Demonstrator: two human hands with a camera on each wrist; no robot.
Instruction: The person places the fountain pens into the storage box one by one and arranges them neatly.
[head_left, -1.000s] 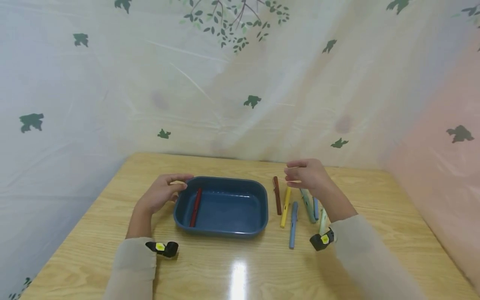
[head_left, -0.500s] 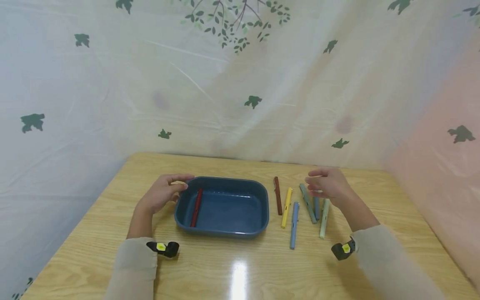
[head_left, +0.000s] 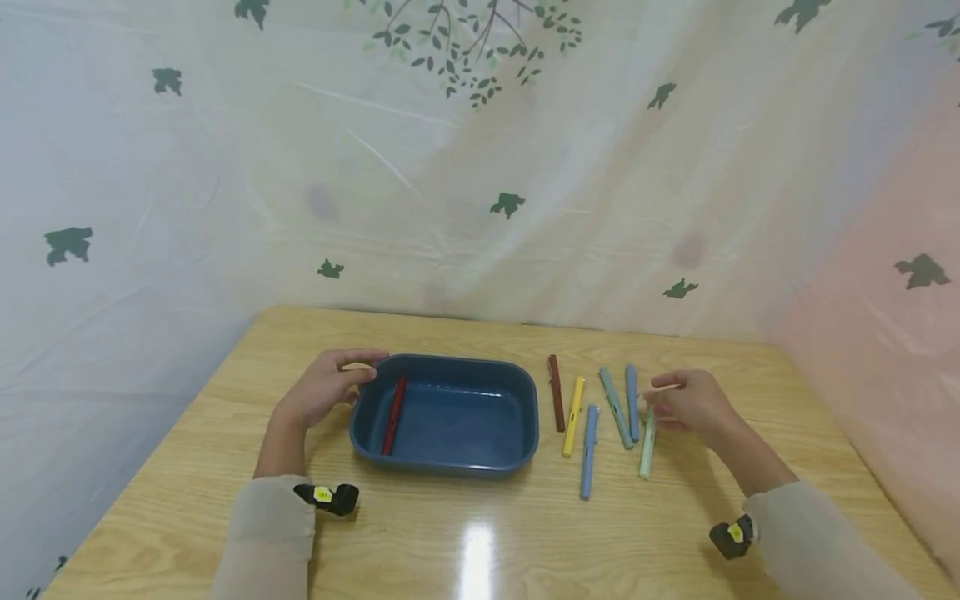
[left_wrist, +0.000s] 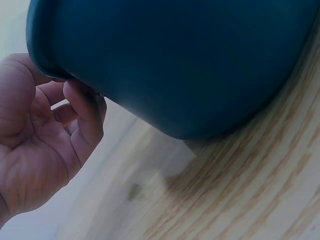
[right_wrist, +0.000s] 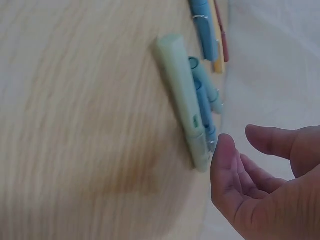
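Observation:
My left hand (head_left: 322,387) grips the rim of a deep blue rectangular dish (head_left: 465,469) at its far left corner; the left wrist view shows the fingers bent at the dish's rim (left_wrist: 45,65). A dark red pen (head_left: 393,417) lies inside the dish at its left end. At the right, my right hand (head_left: 693,404) hovers beside a pale green pen (head_left: 647,450), partly covering its far end. In the right wrist view, the thumb and fingers stand apart near that pale green pen (right_wrist: 182,90), with nothing held between them.
Between the dish and my right hand lie a brown-red pen (head_left: 556,393), a yellow pen (head_left: 573,417), a light blue pen (head_left: 588,454), a grey-green pen (head_left: 617,408) and another blue pen (head_left: 632,404). A patterned curtain (head_left: 420,208) hangs behind the wooden table (head_left: 405,542).
My right hand has moved right and towards me, from above the yellow pen to the pale green pen, uncovering the blue and grey-green pens. The left hand and dish have stayed put.

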